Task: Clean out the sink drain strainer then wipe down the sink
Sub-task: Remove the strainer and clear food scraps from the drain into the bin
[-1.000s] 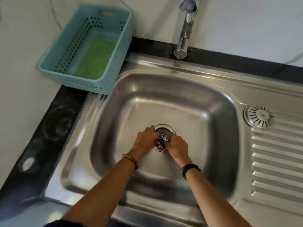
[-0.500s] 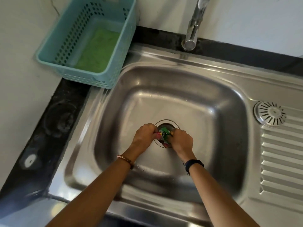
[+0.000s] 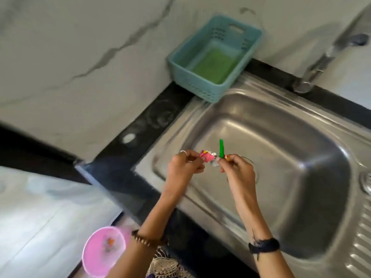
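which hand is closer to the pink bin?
Left. The left hand is up and right of the pink bin, holding a pink scrap over the sink's left edge. The right hand is farther right, over the basin.

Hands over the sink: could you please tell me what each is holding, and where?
Both pinch scraps at the fingertips: the left hand grips a pink wrapper by its edge, the right hand a green strip by its lower end.
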Action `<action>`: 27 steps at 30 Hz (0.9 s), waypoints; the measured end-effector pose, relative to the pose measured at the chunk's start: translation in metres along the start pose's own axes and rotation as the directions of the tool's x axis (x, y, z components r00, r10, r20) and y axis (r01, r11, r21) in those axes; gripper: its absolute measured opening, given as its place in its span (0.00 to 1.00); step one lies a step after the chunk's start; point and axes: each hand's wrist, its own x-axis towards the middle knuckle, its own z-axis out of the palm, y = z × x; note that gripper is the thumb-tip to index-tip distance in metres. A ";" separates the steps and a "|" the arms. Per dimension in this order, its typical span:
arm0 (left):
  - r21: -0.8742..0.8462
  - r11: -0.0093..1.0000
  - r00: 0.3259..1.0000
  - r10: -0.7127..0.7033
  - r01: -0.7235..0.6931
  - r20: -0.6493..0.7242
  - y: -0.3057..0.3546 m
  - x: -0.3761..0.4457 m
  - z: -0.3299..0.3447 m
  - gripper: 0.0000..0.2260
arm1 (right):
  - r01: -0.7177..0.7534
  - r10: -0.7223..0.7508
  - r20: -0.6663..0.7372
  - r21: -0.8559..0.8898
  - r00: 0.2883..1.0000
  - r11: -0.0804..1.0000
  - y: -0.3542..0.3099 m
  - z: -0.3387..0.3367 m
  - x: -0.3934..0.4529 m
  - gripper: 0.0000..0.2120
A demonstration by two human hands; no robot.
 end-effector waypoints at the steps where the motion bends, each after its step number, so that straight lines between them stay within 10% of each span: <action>1: -0.050 0.999 0.999 -0.004 0.002 -0.053 -0.001 -0.014 -0.021 0.07 | 0.035 -0.035 0.057 0.002 0.998 0.999 -0.009 0.016 -0.012 0.11; 11: -0.307 0.951 0.789 -0.209 0.027 -0.578 -0.119 -0.190 -0.234 0.07 | 0.263 -0.031 0.585 -0.315 0.810 0.912 0.004 0.190 -0.168 0.08; 27: -0.424 0.822 0.541 -0.569 0.380 -0.620 -0.485 -0.138 -0.328 0.06 | 0.656 0.347 0.769 -0.639 0.537 0.402 0.335 0.417 -0.208 0.08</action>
